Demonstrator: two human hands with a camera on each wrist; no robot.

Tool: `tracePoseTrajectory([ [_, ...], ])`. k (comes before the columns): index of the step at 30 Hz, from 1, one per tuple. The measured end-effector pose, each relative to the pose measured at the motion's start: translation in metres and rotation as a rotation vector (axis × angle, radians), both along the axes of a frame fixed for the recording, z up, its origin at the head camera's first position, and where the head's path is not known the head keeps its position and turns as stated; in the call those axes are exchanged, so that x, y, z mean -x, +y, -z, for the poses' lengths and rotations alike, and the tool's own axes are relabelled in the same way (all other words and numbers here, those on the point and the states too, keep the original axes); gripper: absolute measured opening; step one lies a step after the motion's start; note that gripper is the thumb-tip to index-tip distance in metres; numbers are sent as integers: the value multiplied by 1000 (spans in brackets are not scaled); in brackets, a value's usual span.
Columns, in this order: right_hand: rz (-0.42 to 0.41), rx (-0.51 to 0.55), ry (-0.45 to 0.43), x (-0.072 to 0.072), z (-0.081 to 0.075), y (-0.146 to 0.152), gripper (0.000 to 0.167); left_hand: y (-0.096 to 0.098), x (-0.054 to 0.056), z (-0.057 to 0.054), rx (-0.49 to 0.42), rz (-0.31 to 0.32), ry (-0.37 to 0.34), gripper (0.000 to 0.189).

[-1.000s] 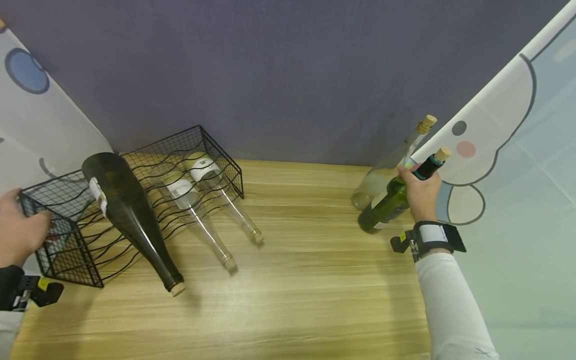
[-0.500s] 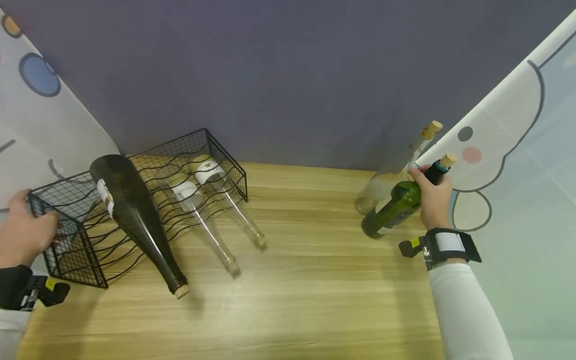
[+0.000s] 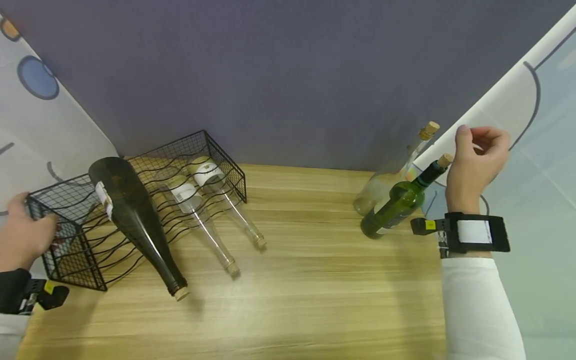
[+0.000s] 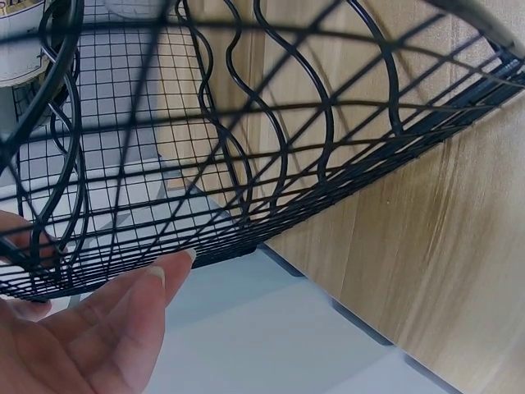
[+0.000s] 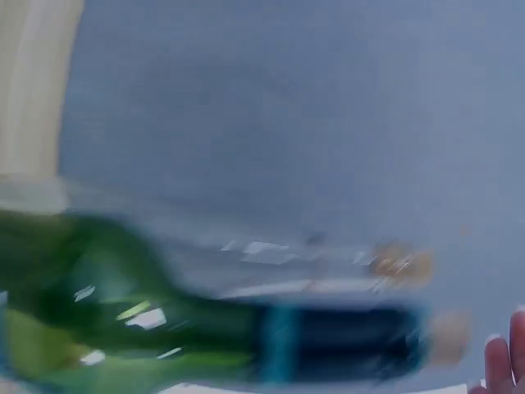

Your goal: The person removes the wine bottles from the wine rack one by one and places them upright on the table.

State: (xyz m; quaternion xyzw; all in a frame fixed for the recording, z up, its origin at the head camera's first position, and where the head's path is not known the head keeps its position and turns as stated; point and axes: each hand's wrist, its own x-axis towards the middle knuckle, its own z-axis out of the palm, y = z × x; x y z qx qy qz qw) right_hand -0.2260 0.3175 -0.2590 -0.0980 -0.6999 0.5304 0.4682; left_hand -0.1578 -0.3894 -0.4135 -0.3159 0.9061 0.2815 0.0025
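My left hand (image 3: 29,235) grips the near left end of a black wire wine rack (image 3: 81,255). In the left wrist view its fingertips (image 4: 143,304) and thumb sit at the rack's mesh edge. Lying in the rack are a large dark wine bottle (image 3: 135,220) and two clear corked bottles (image 3: 191,202), necks toward me. On the right, a green wine bottle (image 3: 398,202) stands corked on the table. My right hand (image 3: 477,162) is raised just right of its cork, fingers loosely bent, holding nothing. The right wrist view is blurred, with fingertips (image 5: 498,365) beyond the cork.
A tall clear corked bottle (image 3: 375,192) stands just behind the green one. Wood-grain table (image 3: 306,280) lies between rack and standing bottles. A dark grey panel (image 3: 288,85) rises at the back, with patterned white panels on both sides.
My right hand has let go of the green bottle's neck and moved up and to the right. The green bottle stays standing. My left hand keeps its grip on the rack.
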Motion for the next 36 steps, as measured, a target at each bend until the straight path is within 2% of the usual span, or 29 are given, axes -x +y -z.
tracePoseTrajectory([
  [2,28,-71,9,-1,-12,-13,7,-1,0,1,-4,5,-2,73],
  [6,-24,-140,56,-2,-32,-39,6,-2,0,1,-10,13,-13,73],
  [9,-64,-170,47,-2,-44,-53,5,-2,0,1,-9,17,-18,73],
  [16,-234,-92,82,3,-64,-81,6,0,-2,-1,-8,18,-10,73],
  [20,-287,-103,53,9,-71,-97,9,1,-2,-1,-11,10,-13,73],
  [25,-327,-221,-24,18,-68,-118,15,0,-1,-1,-16,-5,2,72],
  [29,-385,-379,-74,23,-58,-141,25,1,-3,-3,-22,-20,1,71],
  [36,-458,-608,-196,23,-38,-189,41,2,-4,-8,-14,-27,-4,71],
])
